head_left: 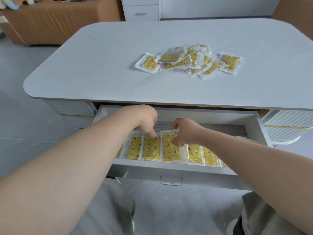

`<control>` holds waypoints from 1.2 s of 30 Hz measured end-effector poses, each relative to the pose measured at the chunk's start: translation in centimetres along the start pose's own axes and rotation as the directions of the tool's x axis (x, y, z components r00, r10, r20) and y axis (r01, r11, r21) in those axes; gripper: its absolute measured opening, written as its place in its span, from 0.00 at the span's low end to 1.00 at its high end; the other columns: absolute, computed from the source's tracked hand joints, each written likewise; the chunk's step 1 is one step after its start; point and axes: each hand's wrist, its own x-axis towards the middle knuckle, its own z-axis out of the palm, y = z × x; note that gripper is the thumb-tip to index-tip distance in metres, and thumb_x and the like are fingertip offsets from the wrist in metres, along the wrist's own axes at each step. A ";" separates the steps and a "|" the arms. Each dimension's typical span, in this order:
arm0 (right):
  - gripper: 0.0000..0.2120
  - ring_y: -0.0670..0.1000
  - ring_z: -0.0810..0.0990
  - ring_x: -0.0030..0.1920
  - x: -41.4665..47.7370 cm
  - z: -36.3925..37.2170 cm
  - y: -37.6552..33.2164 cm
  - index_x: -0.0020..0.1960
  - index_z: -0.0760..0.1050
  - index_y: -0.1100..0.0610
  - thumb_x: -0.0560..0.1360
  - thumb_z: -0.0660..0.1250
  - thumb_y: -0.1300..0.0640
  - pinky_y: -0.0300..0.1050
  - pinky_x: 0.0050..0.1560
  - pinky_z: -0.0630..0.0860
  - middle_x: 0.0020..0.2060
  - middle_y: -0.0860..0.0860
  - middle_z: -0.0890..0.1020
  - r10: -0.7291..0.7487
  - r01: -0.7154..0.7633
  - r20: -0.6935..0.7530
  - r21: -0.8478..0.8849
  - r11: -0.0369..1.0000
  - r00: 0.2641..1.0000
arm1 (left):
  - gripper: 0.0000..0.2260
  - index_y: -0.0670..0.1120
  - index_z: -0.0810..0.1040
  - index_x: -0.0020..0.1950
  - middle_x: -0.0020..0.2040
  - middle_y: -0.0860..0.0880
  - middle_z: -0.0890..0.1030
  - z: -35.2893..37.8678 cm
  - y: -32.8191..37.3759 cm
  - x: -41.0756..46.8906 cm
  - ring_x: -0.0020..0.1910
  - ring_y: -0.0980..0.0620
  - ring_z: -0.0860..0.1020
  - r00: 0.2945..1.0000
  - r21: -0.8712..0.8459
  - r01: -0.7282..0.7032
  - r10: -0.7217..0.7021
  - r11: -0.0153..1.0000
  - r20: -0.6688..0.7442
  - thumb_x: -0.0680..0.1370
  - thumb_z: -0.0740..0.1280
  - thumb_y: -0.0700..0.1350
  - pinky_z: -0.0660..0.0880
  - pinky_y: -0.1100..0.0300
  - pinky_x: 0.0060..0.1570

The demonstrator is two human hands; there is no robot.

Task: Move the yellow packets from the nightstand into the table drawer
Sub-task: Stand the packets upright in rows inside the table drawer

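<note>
The white table's drawer [171, 168] is pulled out toward me and holds a row of several yellow star-and-moon packets [195, 154]. My right hand [186, 131] pinches the top of one packet [169, 150] in the middle of the row. My left hand [146, 122] reaches into the drawer with fingers curled down, a fingertip pressing the top of the neighbouring packet [151, 148]. A loose pile of several more yellow packets [189, 61] lies on the tabletop [101, 65], right of centre.
The drawer's handle [171, 181] faces me, above my knees. A white chest of drawers [141, 9] stands behind the table, and a brown sofa [55, 21] sits at the back left. Ribbed white table bases [288, 124] flank the drawer.
</note>
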 end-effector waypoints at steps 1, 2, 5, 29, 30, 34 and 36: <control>0.19 0.48 0.80 0.41 0.1 0.3 0.1 0.56 0.73 0.53 0.71 0.78 0.53 0.42 0.37 0.74 0.47 0.51 0.82 -0.018 0.018 0.004 -0.077 0.997 1.000 | 0.25 0.46 0.74 0.72 0.67 0.48 0.78 0.1 0.0 0.0 0.63 0.47 0.77 1.000 -0.004 -0.004 0.004 1.000 0.000 0.78 0.71 0.54 0.73 0.57 0.56; 0.21 0.50 0.78 0.46 0.1 0.5 0.3 0.58 0.73 0.52 0.70 0.78 0.49 0.43 0.40 0.75 0.52 0.52 0.80 -0.030 0.032 0.016 -0.160 0.987 0.999 | 0.24 0.46 0.74 0.72 0.67 0.48 0.77 0.2 -0.1 -0.1 0.64 0.47 0.76 1.000 -0.008 -0.005 0.005 1.000 0.000 0.78 0.71 0.54 0.72 0.57 0.56; 0.32 0.57 0.73 0.62 0.0 1.3 0.8 0.67 0.70 0.51 0.69 0.76 0.39 0.52 0.59 0.77 0.64 0.55 0.72 -0.024 0.036 0.037 -0.372 0.927 0.999 | 0.23 0.46 0.75 0.71 0.67 0.49 0.78 0.3 -0.5 -0.2 0.64 0.47 0.76 1.000 -0.016 0.003 -0.003 1.000 -0.003 0.78 0.70 0.54 0.72 0.57 0.56; 0.12 0.58 0.70 0.63 1.6 -11.4 -0.8 0.60 0.73 0.52 0.78 0.62 0.51 0.50 0.56 0.71 0.60 0.54 0.73 0.022 -0.016 -0.687 0.015 1.000 0.726 | 0.17 0.48 0.74 0.59 0.60 0.50 0.77 -4.5 2.5 7.3 0.59 0.46 0.75 0.573 -0.516 -0.208 -0.324 0.831 -0.753 0.80 0.63 0.59 0.72 0.52 0.56; 0.20 0.60 0.66 0.68 2.8 -12.4 -0.2 0.67 0.69 0.51 0.78 0.62 0.43 0.54 0.63 0.68 0.66 0.56 0.70 0.081 -0.084 -0.693 0.030 0.996 0.716 | 0.19 0.48 0.73 0.62 0.62 0.50 0.75 -5.2 2.8 8.2 0.62 0.46 0.74 0.545 -0.501 -0.208 -0.325 0.840 -0.773 0.79 0.63 0.61 0.70 0.51 0.58; 0.43 0.62 0.44 0.80 7.6 -16.1 2.0 0.81 0.45 0.42 0.73 0.49 0.23 0.70 0.74 0.49 0.81 0.57 0.48 0.319 -0.336 -0.618 0.092 0.937 0.719 | 0.35 0.52 0.64 0.76 0.78 0.51 0.61 -8.8 3.2 12.5 0.77 0.44 0.58 0.662 -0.478 -0.090 -0.306 0.874 -0.685 0.76 0.59 0.71 0.60 0.40 0.70; 0.47 0.63 0.38 0.80 9.9 -17.4 3.2 0.81 0.39 0.39 0.69 0.44 0.19 0.76 0.72 0.42 0.81 0.56 0.41 0.392 -0.422 -0.587 0.094 0.902 0.709 | 0.41 0.56 0.56 0.80 0.82 0.54 0.49 -10.8 2.6 14.7 0.80 0.42 0.47 0.738 -0.465 0.012 -0.321 0.885 -0.593 0.72 0.54 0.77 0.50 0.33 0.73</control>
